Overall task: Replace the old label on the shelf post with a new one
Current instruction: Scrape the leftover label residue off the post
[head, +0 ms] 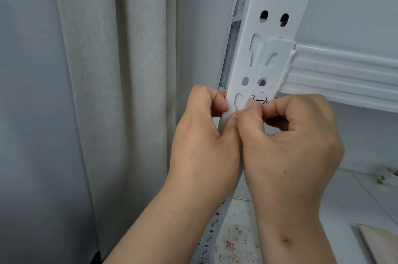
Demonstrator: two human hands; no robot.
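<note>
A white perforated metal shelf post (271,33) runs up the middle right of the head view. A small white label (259,97) with red lines and dark handwriting is stuck on it just below two round holes. My left hand (204,134) grips the post's left edge, fingers curled round it and thumb on its front. My right hand (288,141) is curled at the label's lower edge, thumb and forefinger pinching or picking at it. Fingers cover the label's lower part.
A white shelf beam (344,76) joins the post at the right. Grey curtains (97,91) hang at the left. Below, a white shelf board (243,216) carries several small red and white paper scraps (232,244). A pale flat sheet (379,244) lies at the bottom right.
</note>
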